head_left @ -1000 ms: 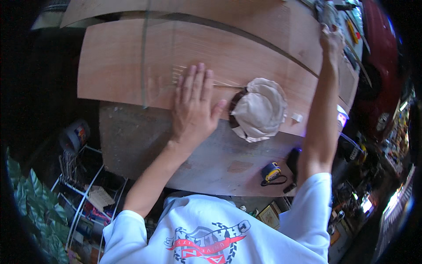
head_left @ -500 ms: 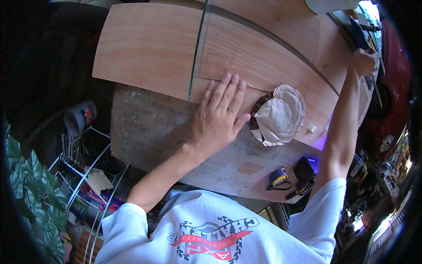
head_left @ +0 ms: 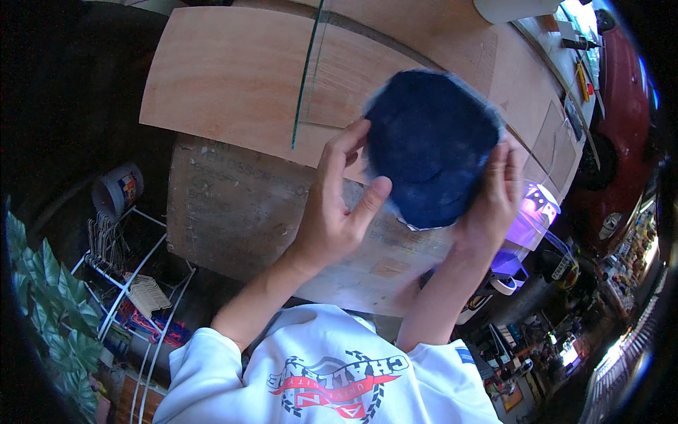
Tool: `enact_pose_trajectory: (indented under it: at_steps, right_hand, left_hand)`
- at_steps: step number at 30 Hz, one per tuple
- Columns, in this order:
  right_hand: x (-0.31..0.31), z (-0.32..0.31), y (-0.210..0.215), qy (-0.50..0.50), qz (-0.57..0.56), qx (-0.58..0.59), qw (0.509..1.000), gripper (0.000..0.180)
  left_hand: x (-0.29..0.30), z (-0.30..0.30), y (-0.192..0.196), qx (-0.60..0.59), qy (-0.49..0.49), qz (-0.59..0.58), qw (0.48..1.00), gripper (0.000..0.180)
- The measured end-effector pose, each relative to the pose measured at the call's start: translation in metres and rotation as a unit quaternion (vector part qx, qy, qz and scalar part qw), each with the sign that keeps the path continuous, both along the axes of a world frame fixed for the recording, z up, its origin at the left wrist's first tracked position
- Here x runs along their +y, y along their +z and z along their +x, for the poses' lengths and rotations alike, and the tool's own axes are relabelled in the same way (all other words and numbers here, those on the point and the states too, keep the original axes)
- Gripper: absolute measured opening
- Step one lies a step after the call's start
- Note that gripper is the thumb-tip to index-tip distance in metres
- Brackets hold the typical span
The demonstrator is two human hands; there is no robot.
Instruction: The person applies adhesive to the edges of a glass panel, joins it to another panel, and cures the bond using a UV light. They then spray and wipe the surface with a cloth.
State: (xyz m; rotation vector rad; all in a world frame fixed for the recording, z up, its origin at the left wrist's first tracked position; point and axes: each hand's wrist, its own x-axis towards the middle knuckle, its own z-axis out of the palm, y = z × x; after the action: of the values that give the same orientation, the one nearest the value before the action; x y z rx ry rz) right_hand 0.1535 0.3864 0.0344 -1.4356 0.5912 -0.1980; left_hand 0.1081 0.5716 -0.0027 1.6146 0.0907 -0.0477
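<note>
A dark blue, roughly round piece of fabric (head_left: 431, 152) is held over the near edge of the plywood board, its rim blurred by motion. My left hand (head_left: 339, 205) has it at its left side, the thumb overlapping the lower left edge and a fingertip at the upper left edge. On the opposite side, my right hand (head_left: 494, 198) grips the right edge, fingers partly smeared. A thin pale edge (head_left: 417, 227) shows below the blue fabric; whatever else lies beneath is hidden.
A glass sheet (head_left: 305, 85) crosses the plywood (head_left: 219, 71). A white container (head_left: 515, 8) stands at the far side, with a yellow-handled tool (head_left: 583, 81) to the right. Nearer are a purple-lit cup-shaped object (head_left: 540, 205) and a tape roll (head_left: 503, 285). A white wire rack (head_left: 134, 283) is at left.
My right hand has come back from the far right to the middle with the blue fabric. My left hand has lifted off the board. The cream ruffled fabric is now covered from view.
</note>
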Motion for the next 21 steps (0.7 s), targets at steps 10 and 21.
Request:
enact_pose_trajectory:
  at_steps: [10,21]
  right_hand:
    - [0.010,-0.060,-0.016,0.094,0.213,0.108,0.967,0.029]
    - [0.023,-0.086,-0.007,0.357,0.081,0.012,0.930,0.030]
  left_hand:
    - [0.028,-0.039,-0.001,0.137,-0.019,-0.070,0.988,0.064]
    - [0.033,-0.047,0.013,-0.005,-0.166,0.069,0.984,0.078]
